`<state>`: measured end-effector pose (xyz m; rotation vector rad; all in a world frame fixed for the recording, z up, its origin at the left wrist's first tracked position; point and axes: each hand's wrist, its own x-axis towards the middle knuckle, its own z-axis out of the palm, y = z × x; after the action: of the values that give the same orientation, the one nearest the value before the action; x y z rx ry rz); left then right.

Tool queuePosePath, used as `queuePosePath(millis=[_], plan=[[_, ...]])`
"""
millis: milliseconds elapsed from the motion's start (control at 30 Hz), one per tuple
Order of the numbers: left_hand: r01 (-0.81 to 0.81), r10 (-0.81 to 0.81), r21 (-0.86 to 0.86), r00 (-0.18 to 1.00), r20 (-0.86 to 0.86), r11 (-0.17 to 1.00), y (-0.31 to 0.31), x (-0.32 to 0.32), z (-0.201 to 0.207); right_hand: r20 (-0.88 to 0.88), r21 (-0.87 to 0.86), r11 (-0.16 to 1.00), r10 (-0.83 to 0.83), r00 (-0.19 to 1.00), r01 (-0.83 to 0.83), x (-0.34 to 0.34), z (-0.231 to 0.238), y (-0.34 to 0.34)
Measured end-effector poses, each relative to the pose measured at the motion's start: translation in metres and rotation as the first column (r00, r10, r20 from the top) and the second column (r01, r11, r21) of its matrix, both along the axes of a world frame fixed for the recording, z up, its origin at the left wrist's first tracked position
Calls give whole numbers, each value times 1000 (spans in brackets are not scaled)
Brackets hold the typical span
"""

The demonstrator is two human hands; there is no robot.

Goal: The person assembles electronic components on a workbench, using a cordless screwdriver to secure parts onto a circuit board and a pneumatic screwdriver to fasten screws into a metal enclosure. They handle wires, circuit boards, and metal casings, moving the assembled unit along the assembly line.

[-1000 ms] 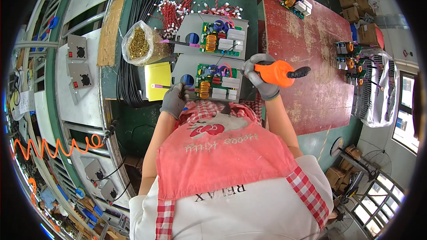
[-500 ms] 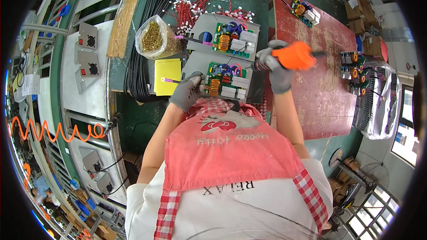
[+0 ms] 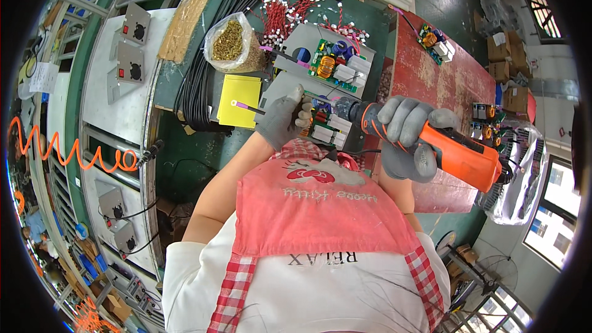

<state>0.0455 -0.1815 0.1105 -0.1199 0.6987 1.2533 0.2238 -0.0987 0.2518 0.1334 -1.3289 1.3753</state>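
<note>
In my gloved right hand (image 3: pixel 412 139) is an orange and black power screwdriver (image 3: pixel 462 157), lying almost level. Its long bit points left, over the near circuit board (image 3: pixel 330 128). My gloved left hand (image 3: pixel 282 120) is closed beside the bit's tip, at the left edge of that board; whatever its fingers hold is too small to make out. Under the board lies a grey metal plate (image 3: pixel 274 89). A second circuit board (image 3: pixel 338 66), with a copper coil and white blocks, sits on another grey plate just beyond.
A clear bag of brass-coloured screws (image 3: pixel 231 46) stands left of the plates, with yellow sheets (image 3: pixel 237 95) nearer me. Black cables (image 3: pixel 197 95) run along the bench's left side. Red wires with white connectors (image 3: pixel 277 15) lie at the back. The red tabletop (image 3: pixel 447 86) carries another board (image 3: pixel 436 43).
The power screwdriver has swung from pointing away on the right to lying level, its bit now at my left hand. My left hand has moved up and right over the near board's edge.
</note>
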Motion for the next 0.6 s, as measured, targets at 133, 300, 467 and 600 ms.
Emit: queuePosePath(millis=[133, 300, 467, 600], plan=[[-34, 33, 24, 999, 15, 999, -2, -1, 3, 32, -60, 998, 25, 999, -23, 1, -1, -2], [-51, 51, 4, 999, -4, 999, -1, -2, 24, 52, -112, 993, 36, 998, -29, -1, -2, -2], [-46, 47, 31, 998, -36, 998, 5, -4, 19, 45, -114, 992, 61, 997, -55, -3, -3, 9], [-71, 68, 27, 994, 84, 997, 7, -1, 16, 25, -190, 981, 37, 999, -31, -3, -9, 17]])
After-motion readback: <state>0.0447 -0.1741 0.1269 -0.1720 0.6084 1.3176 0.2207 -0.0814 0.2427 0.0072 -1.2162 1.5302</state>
